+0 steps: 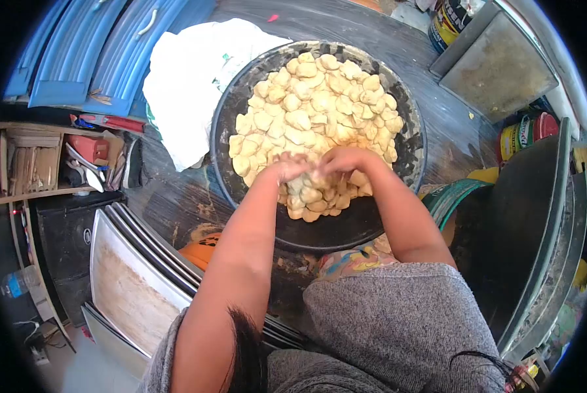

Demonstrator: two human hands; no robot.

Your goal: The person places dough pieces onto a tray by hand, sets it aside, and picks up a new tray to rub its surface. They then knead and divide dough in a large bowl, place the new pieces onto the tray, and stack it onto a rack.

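Note:
A wide black round basin (pixel 223 131) holds a large heap of pale, lumpy dough pieces (pixel 300 118). Both hands are at the near side of this heap, close together. My left hand (pixel 290 168) lies over the lumps with its fingers apart. Just beside it, my right hand (pixel 339 160) bends its fingers inward around a dough lump; its fingertips are slightly blurred. Between and below the hands, some lumps look whiter, as if floured. The near part of the basin shows its dark bottom.
A white sack (pixel 182 92) lies against the basin's far left. Blue plastic panels (pixel 84 59) stand beyond it. Several trays (pixel 133 275) lean at the near left, and large dark basins (pixel 516 242) stand on edge at the right. A metal box (pixel 500 65) sits at the far right.

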